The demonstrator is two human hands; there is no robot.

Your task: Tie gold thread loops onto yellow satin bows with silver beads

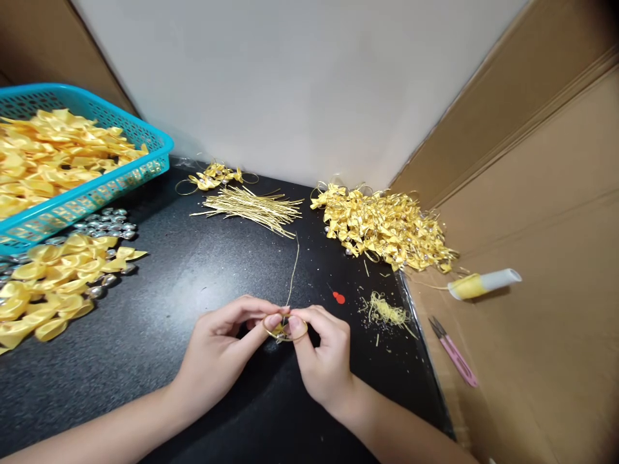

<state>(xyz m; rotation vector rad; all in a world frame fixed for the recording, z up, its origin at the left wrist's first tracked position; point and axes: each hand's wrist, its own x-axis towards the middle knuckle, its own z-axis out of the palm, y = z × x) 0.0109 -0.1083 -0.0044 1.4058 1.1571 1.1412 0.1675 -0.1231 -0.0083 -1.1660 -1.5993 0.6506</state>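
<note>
Both hands meet low in the middle of the view over the black tabletop point(159, 316). My left hand point(232, 335) pinches the left side of a gold cord loop point(271, 333) between thumb and fingers. On the right side of the same loop, my right hand point(322, 341) is closed too, its thumb and index finger pressed together. A small yellow bow and something shiny show between the thumbs, mostly hidden by the fingers. From the fingertips a thin gold cord end point(294, 274) rises away toward the back.
A blue basket point(162, 158) of yellow bows stands back left, with loose bows point(53, 283) and silver beads point(113, 222) before it. Behind my hands lie cut gold cords point(254, 207) and finished bow loops point(387, 225). Right: thread scraps point(385, 310), thread tube point(483, 283), pink snips point(454, 353).
</note>
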